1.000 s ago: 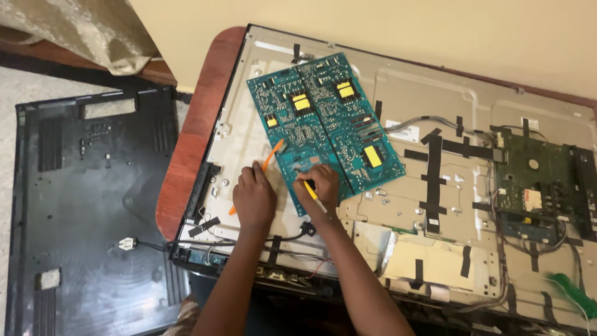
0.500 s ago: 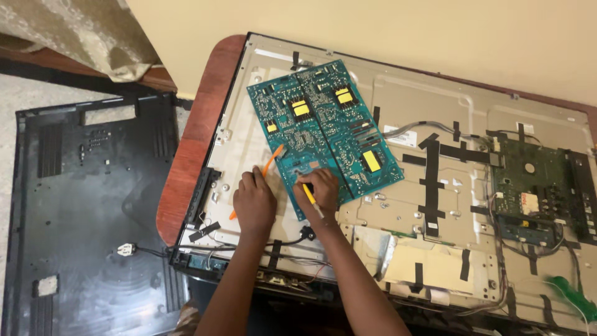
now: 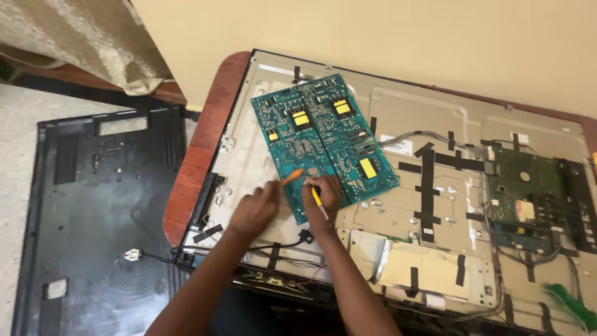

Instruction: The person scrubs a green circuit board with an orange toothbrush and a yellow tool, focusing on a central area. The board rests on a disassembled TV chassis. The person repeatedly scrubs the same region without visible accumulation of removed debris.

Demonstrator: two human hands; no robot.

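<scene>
Wooden table [image 3: 186, 186], near-left corner: your left hand [image 3: 255, 211] pinches orange tool [image 3: 291, 177], your right hand [image 3: 323, 194] yellow tool [image 3: 318, 202], both barely moved on teal board [image 3: 323, 140].

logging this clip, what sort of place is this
Probably a home room used for electronics repair: an opened flat-screen TV lies on a wooden table, its black back cover on the floor, a curtain nearby.

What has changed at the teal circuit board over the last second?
Little. The left hand and right hand stay at the near edge of the teal circuit board, keeping the orange tool and yellow tool. The orange tool's tip now lies flatter against the board. The board itself has not shifted.
</scene>
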